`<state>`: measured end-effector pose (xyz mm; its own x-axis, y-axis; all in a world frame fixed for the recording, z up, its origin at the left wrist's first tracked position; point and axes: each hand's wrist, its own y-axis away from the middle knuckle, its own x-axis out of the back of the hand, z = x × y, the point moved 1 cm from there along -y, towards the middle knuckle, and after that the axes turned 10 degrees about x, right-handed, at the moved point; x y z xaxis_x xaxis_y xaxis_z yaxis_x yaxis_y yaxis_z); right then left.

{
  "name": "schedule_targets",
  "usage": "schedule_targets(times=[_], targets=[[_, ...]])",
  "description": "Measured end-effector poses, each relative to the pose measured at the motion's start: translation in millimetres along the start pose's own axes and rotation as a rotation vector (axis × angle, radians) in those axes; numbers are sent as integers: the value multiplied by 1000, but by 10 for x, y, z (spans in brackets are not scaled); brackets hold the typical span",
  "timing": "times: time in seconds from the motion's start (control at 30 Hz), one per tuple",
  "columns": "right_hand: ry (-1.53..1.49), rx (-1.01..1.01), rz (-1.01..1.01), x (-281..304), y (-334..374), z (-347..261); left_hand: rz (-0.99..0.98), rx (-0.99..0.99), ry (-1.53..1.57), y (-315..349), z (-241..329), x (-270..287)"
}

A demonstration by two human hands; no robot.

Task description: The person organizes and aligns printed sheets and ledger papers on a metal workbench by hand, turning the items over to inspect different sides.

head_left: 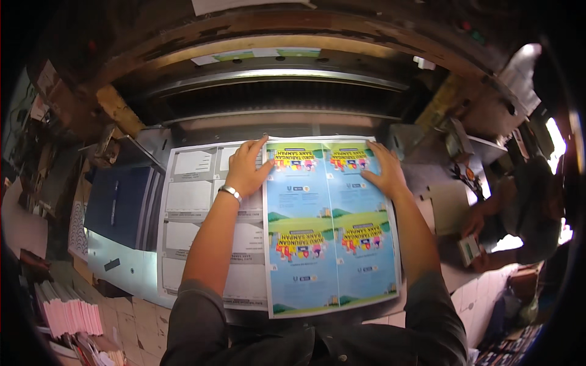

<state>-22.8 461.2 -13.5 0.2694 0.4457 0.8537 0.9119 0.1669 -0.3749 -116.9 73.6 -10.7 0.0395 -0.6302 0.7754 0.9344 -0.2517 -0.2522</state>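
Note:
A printed colour sheet point(305, 207), blue and green with repeated cover panels turned upside down to me, lies flat before me. Beneath its left side extends a grey-and-white printed sheet point(189, 201) with form-like panels; how many sheets lie under each I cannot tell. My left hand point(247, 169) rests by the colour sheet's upper left edge, fingers apart, thumb touching that edge. It wears a silver bracelet point(231, 192) on the wrist. At the upper right corner, my right hand point(386, 171) lies with fingers and thumb spread on the colour sheet.
Beyond the sheets is a large machine with a long metal bar point(281, 74) over a dark slot. A dark blue flat stack point(122, 204) lies left. Pink-edged paper piles point(70, 314) stand lower left. At right, another person's hands point(476, 235) hold a small card-like item.

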Motion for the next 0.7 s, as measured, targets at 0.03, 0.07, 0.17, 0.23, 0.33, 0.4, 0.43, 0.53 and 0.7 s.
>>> schedule_targets(times=[0.03,0.07,0.17,0.23,0.33,0.4,0.43,0.53,0.7], targets=[[-2,-5,-16,7,39,53,19,-43,-134,57,-2,-34],[15,3,-14,22,67,114,7,-32,-129,80,-13,-52],[30,2,-18,35,39,76,-61,-28,-18,100,-130,84],[45,2,-20,34,40,75,-83,-19,-33,120,-118,120],[53,0,-27,26,51,78,-109,5,-25,109,-72,110],[54,2,-35,24,43,62,-101,1,-83,125,-76,81],[64,-8,-38,33,38,51,-103,10,-82,126,-71,76],[69,-22,-48,44,15,15,-95,17,-70,129,-49,85],[103,-40,-45,129,65,75,-118,10,-94,79,34,23]])
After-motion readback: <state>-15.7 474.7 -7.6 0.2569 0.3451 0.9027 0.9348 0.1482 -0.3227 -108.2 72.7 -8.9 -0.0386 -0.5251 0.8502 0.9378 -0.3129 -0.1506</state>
